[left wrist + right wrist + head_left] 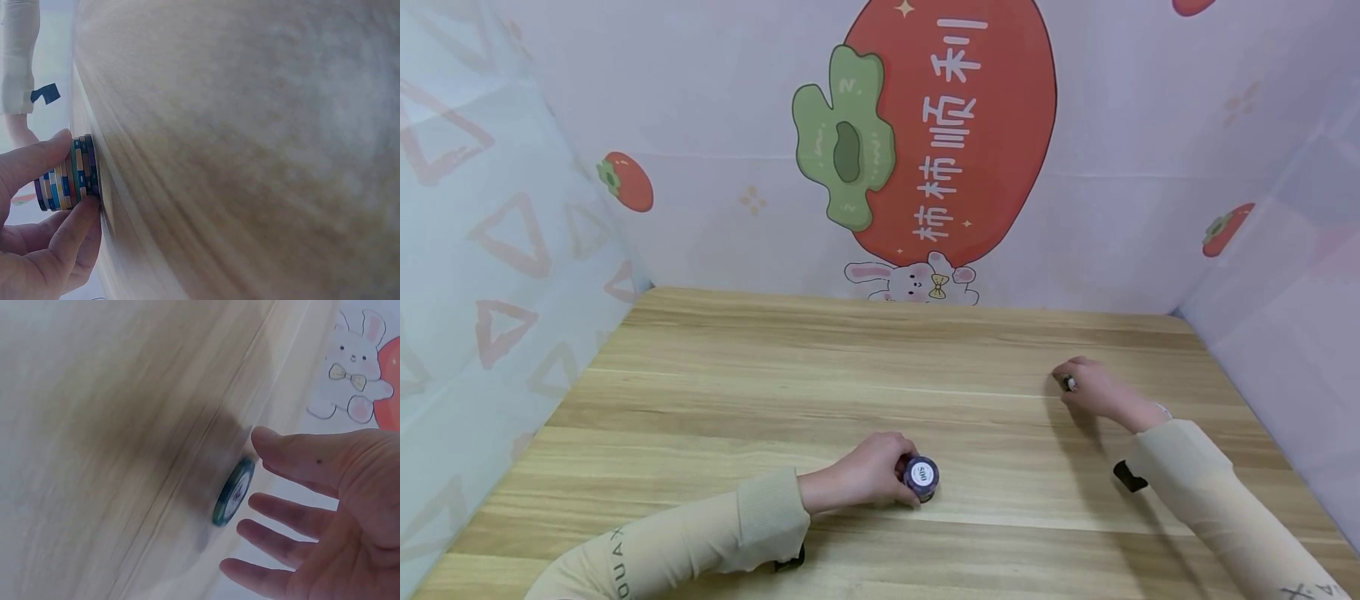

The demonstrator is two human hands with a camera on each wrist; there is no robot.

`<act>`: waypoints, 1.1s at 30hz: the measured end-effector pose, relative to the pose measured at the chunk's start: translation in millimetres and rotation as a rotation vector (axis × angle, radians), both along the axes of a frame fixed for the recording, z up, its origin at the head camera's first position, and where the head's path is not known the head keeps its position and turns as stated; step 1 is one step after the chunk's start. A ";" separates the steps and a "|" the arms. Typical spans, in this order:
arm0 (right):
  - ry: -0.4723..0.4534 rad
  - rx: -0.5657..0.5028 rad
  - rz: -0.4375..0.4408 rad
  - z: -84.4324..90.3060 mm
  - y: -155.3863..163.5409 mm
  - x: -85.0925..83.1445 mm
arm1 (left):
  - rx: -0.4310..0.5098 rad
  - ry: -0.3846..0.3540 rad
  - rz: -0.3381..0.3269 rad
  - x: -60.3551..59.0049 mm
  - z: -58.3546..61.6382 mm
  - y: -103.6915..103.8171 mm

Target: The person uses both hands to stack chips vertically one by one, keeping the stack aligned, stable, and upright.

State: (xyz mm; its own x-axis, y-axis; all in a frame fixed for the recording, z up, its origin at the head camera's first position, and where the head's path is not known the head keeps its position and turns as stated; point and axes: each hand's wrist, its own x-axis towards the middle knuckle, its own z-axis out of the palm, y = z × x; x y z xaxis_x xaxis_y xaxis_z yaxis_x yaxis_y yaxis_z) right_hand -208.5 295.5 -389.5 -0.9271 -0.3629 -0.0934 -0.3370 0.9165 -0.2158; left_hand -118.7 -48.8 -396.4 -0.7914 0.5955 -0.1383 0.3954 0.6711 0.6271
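My left hand [872, 468] grips a stack of poker chips [921, 475] between thumb and fingers, near the middle of the table. The top chip is purple with a white centre marked 500; the left wrist view shows blue, green, orange and yellow edges in the stack [65, 178]. Far to the right, my right hand [1097, 389] reaches over a single green-edged poker chip [235, 492] with a pale centre, low at the tabletop. In the right wrist view its thumb is just beside the chip's upper end, and three fingers are extended and spread apart.
The wooden table [737, 367] stretches around both hands. Behind it hangs a printed backdrop [722, 233] with a large persimmon and a rabbit, and patterned cloth [512, 283] closes off the sides. Black straps [1127, 477] hang below the sleeves.
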 end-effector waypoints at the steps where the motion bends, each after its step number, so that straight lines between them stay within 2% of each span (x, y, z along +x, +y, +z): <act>1: -0.011 -0.003 -0.014 0.0 1.3 -0.3 | 0.000 0.000 -0.001 -0.1 -0.2 0.0; 5: -0.039 -0.010 -0.052 -0.2 4.9 0.1 | 0.003 -0.005 -0.004 -0.9 -0.3 0.1; 13: 0.013 -0.018 -0.033 -3.2 8.2 1.9 | 0.011 0.015 -0.012 -1.1 0.4 0.6; 21: 0.003 -0.031 -0.076 -1.0 5.5 1.6 | 0.002 0.013 -0.010 -0.4 1.5 0.6; 29: 0.072 -0.066 -0.097 4.7 3.0 5.6 | 0.001 0.022 -0.012 -0.4 0.2 0.9; 33: 0.119 -0.080 -0.081 8.2 1.3 8.9 | 0.003 0.015 -0.009 -0.6 -0.1 0.8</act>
